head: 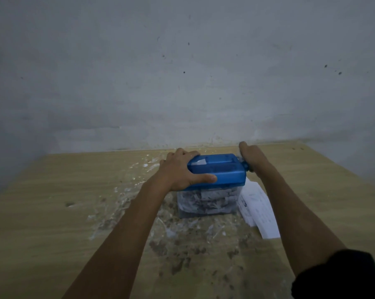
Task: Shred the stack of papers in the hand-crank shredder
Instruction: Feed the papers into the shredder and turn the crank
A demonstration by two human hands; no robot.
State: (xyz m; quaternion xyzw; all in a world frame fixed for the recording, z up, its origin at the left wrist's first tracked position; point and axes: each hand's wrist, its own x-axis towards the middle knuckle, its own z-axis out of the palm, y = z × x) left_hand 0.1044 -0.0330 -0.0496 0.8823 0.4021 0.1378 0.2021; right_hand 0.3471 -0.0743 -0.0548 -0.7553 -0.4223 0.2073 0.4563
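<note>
The hand-crank shredder [220, 169] stands on the wooden table [52, 212], a blue top over a clear bin [206, 203] packed with paper shreds. My left hand [182, 169] grips the left end of the blue top, thumb along its near edge. A small white corner of paper [198, 162] shows in the top beside that hand. My right hand [252, 157] is curled round the crank at the shredder's right end; the crank itself is mostly hidden. A stack of white printed papers [258, 210] lies on the table just right of the bin, under my right forearm.
A stained, crinkled clear plastic sheet [182, 238] covers the table around and in front of the shredder. A grey wall [182, 83] rises directly behind the table. A dark sleeve [341, 277] is at the lower right.
</note>
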